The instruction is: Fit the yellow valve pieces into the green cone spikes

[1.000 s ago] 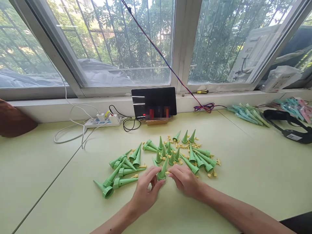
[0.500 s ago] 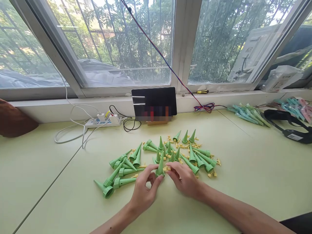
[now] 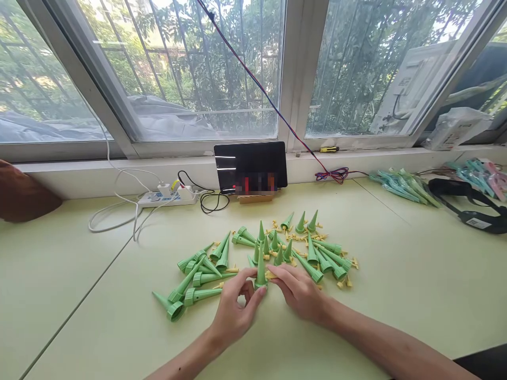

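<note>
My left hand (image 3: 237,303) is closed on a green plastic watering spike (image 3: 260,268), which stands point up on the table. Its base is pinched between thumb and fingers. On the spike's right side my right hand (image 3: 298,290) pinches a small yellow valve (image 3: 270,275), its tip against the spike or very close; the fingers partly hide it. Just behind stand several upright green spikes (image 3: 274,243) with yellow valves at their sides. Loose green spikes (image 3: 204,294) lie to the left, and others (image 3: 335,258) lie to the right among scattered yellow valves (image 3: 348,282).
A dark tablet (image 3: 251,168) leans at the back near a white power strip (image 3: 168,197) with cables. Bagged items (image 3: 404,186) and a black head strap (image 3: 475,214) lie at the right. A brown object (image 3: 27,195) sits at the left edge. Windows line the back.
The spike in my left hand has become more upright. My right hand has moved slightly left, bringing the yellow valve in against the spike's side. Everything else looks the same.
</note>
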`<control>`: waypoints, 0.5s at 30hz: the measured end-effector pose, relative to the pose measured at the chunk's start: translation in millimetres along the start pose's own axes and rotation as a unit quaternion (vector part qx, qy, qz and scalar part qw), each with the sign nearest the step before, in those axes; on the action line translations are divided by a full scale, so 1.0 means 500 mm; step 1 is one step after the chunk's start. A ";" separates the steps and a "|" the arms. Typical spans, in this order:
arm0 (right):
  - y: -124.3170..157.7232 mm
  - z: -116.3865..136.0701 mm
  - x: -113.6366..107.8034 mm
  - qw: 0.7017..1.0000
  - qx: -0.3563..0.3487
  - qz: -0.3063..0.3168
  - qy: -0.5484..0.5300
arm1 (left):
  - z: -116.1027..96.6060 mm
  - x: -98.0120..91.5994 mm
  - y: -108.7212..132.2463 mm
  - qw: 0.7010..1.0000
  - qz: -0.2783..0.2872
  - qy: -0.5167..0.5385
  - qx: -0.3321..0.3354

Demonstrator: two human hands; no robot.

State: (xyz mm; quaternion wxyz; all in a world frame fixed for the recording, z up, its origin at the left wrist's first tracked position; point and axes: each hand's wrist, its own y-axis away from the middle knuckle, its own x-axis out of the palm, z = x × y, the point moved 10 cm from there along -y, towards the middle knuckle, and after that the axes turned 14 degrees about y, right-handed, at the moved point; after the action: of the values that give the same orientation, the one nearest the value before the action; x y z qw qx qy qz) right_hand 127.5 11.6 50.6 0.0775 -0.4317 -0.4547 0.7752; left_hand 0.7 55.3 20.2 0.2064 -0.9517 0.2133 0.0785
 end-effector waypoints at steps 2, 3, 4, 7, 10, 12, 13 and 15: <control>-0.001 0.000 -0.001 1.000 0.001 -0.001 0.005 | -0.002 0.001 0.001 1.000 0.001 -0.006 0.009; -0.002 0.000 -0.002 1.000 0.001 0.000 0.006 | -0.004 0.002 0.001 1.000 0.003 -0.009 0.015; -0.002 0.000 -0.002 1.000 0.002 0.002 0.008 | -0.006 0.002 0.001 1.000 0.005 -0.011 0.022; -0.002 0.001 0.000 1.000 0.002 0.014 0.007 | -0.015 0.005 0.000 0.999 0.010 -0.002 0.048; -0.002 0.003 0.004 1.000 -0.001 0.031 0.007 | -0.024 0.009 0.000 0.997 0.020 0.015 0.071; -0.002 0.004 0.007 0.999 -0.003 0.042 0.008 | -0.027 0.011 0.000 0.996 0.024 0.016 0.081; -0.002 0.004 0.009 0.999 -0.004 0.048 0.007 | -0.028 0.011 0.001 0.996 0.024 0.012 0.086; 0.000 0.004 0.014 0.998 -0.004 0.060 0.002 | -0.031 0.011 0.003 0.995 0.022 0.003 0.099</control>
State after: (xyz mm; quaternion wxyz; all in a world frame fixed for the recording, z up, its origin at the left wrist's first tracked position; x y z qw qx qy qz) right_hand 121.5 14.0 46.9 0.0299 -0.4597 -0.4313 0.7757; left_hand 5.8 45.6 32.2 0.2973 -0.9219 0.2416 0.0582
